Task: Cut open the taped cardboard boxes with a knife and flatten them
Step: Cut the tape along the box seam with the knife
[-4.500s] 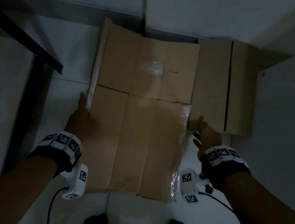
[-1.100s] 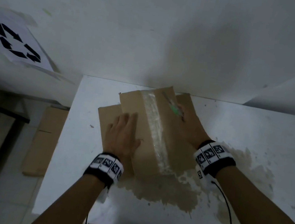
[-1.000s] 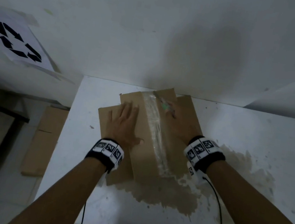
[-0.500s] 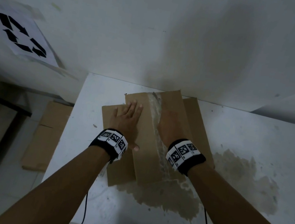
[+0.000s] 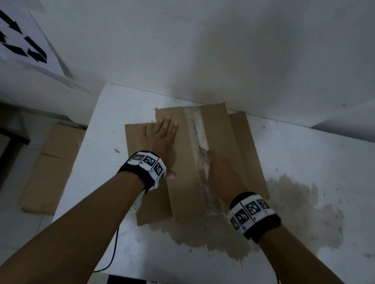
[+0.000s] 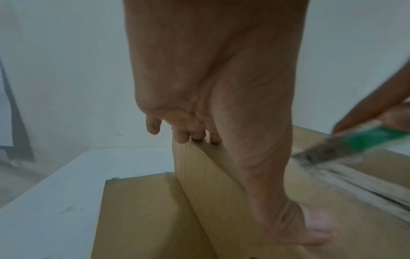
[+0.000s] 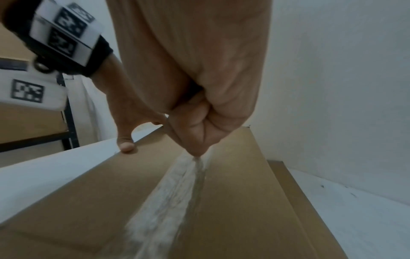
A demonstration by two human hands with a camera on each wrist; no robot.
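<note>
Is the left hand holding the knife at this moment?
No: the left hand lies flat with straight fingers on the cardboard box, while the right hand grips the green-handled knife.

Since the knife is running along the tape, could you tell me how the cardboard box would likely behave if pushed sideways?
The cardboard box looks light, so it would probably slide on the smooth white table. The left hand pressing flat likely prevents that. Its top may flex once the tape is cut.
</note>
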